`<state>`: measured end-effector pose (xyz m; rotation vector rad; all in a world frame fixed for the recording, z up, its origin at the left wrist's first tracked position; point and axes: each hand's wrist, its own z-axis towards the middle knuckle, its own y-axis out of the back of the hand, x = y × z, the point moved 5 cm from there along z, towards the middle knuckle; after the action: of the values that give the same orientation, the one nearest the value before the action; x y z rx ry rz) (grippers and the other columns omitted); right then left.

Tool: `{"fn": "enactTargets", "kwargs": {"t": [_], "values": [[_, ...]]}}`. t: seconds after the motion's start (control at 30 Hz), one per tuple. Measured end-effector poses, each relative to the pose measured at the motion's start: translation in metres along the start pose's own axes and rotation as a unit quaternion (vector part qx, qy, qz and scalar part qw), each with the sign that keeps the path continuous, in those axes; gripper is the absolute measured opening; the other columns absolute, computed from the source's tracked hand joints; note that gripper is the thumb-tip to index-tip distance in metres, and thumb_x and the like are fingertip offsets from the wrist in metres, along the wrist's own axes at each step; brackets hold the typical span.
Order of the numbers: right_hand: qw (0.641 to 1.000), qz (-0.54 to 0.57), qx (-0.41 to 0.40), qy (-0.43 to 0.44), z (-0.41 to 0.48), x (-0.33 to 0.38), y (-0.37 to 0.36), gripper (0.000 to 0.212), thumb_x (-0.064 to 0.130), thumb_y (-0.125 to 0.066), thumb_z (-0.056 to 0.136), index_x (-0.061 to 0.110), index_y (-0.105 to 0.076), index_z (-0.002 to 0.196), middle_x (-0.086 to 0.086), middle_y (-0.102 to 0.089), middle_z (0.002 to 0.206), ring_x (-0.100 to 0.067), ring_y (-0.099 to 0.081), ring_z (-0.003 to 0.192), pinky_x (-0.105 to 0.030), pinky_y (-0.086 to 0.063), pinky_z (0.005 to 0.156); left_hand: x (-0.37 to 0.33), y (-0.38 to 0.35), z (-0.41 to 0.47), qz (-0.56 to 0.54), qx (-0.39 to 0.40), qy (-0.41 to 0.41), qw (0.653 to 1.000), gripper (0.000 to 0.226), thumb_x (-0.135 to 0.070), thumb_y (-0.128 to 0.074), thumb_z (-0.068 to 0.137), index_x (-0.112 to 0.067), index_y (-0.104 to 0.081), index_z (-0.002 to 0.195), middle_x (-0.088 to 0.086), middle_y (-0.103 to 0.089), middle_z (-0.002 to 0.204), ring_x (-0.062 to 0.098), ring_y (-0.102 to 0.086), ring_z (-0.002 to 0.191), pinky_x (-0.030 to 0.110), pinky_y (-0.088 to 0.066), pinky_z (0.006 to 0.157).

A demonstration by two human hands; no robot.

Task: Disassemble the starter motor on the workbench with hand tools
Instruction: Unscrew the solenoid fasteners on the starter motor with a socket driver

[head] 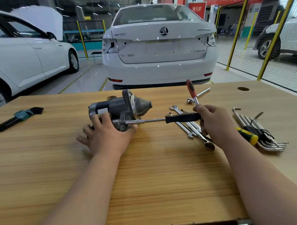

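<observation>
The grey starter motor (pixel 126 107) lies on its side on the wooden workbench (pixel 147 172), nose cone pointing right. My left hand (pixel 106 136) lies over its near side, fingers curved around the body, holding it down. A black-handled socket driver (pixel 182 118) runs level from the motor's flange to my right hand (pixel 213 124). That hand grips the end of the black handle together with the head of a red-handled ratchet (pixel 191 89), whose handle stands up and away.
Several spanners (pixel 188 125) lie under the driver. An extension bar (pixel 201 92) lies behind the ratchet. A green-yellow screwdriver (pixel 247 134) and hex keys (pixel 266 137) sit at right; a black hex key set (pixel 15 119) at left. White cars stand beyond the bench.
</observation>
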<state>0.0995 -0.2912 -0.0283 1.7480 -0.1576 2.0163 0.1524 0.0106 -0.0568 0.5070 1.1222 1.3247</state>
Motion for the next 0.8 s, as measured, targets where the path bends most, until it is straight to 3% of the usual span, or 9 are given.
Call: {"fn": "enactTargets", "kwargs": {"t": [0.07,0.13,0.27,0.47,0.57,0.67,0.8], "values": [[0.998,0.039,0.007,0.041,-0.002,0.003,0.003,0.016,0.030,-0.057,0.100,0.021,-0.069,0.096,0.005,-0.050,0.046,-0.007,-0.045,0.040,-0.020,-0.040,0.041,0.002,0.000,0.000,-0.014,0.001,-0.006,1.000,0.088,-0.093,-0.037,0.052,-0.029,-0.032,0.113,0.001,-0.032,0.128,0.033,-0.032,0.112,0.050,-0.034,0.090],[0.994,0.072,0.019,0.078,-0.003,0.006,0.006,0.012,0.026,-0.059,0.098,0.024,-0.071,0.098,0.007,-0.055,0.052,-0.007,-0.051,0.046,-0.019,-0.044,0.046,0.002,-0.001,0.002,-0.028,0.000,-0.014,1.000,0.086,-0.089,-0.044,0.055,-0.027,-0.031,0.113,0.003,-0.034,0.127,0.032,-0.031,0.110,0.045,-0.038,0.083],[0.982,0.147,0.073,0.094,-0.003,0.006,0.006,0.018,0.025,-0.068,0.084,0.032,-0.077,0.097,0.005,-0.071,0.080,-0.017,-0.065,0.074,-0.026,-0.056,0.072,-0.001,-0.002,0.005,-0.045,-0.002,-0.015,0.999,0.083,-0.082,-0.050,0.057,-0.022,-0.030,0.110,0.007,-0.035,0.122,0.030,-0.032,0.110,0.047,-0.036,0.088],[0.974,0.120,0.133,0.137,-0.009,0.011,0.014,0.027,0.006,-0.072,0.085,0.032,-0.079,0.087,0.008,-0.071,0.109,-0.021,-0.066,0.108,-0.043,-0.049,0.104,-0.003,0.000,0.006,-0.083,0.005,-0.010,0.996,0.076,-0.077,-0.057,0.059,-0.025,-0.035,0.110,0.006,-0.035,0.123,0.029,-0.030,0.111,0.046,-0.033,0.088],[0.973,0.065,0.151,0.160,-0.014,0.013,0.016,0.034,0.002,-0.070,0.083,0.035,-0.080,0.086,0.008,-0.069,0.119,-0.018,-0.063,0.117,-0.036,-0.049,0.103,-0.003,0.001,0.005,-0.076,0.008,-0.013,0.997,0.076,-0.079,-0.053,0.059,-0.025,-0.035,0.110,0.007,-0.034,0.122,0.029,-0.030,0.110,0.044,-0.032,0.086],[0.982,0.086,0.133,0.104,-0.009,0.007,0.015,0.038,-0.002,-0.067,0.086,0.032,-0.080,0.094,0.000,-0.073,0.113,-0.026,-0.065,0.114,-0.037,-0.050,0.101,-0.004,0.001,0.006,-0.064,0.012,-0.014,0.998,0.076,-0.081,-0.047,0.058,-0.025,-0.033,0.108,0.007,-0.033,0.122,0.029,-0.030,0.108,0.044,-0.032,0.084],[0.987,0.119,0.093,0.054,-0.010,0.008,0.013,0.026,0.010,-0.066,0.091,0.031,-0.080,0.089,-0.001,-0.076,0.090,-0.020,-0.072,0.081,-0.024,-0.057,0.069,-0.005,0.001,0.005,-0.054,0.016,-0.015,0.998,0.075,-0.081,-0.048,0.061,-0.025,-0.032,0.108,0.008,-0.033,0.122,0.030,-0.031,0.109,0.046,-0.034,0.086]]}}
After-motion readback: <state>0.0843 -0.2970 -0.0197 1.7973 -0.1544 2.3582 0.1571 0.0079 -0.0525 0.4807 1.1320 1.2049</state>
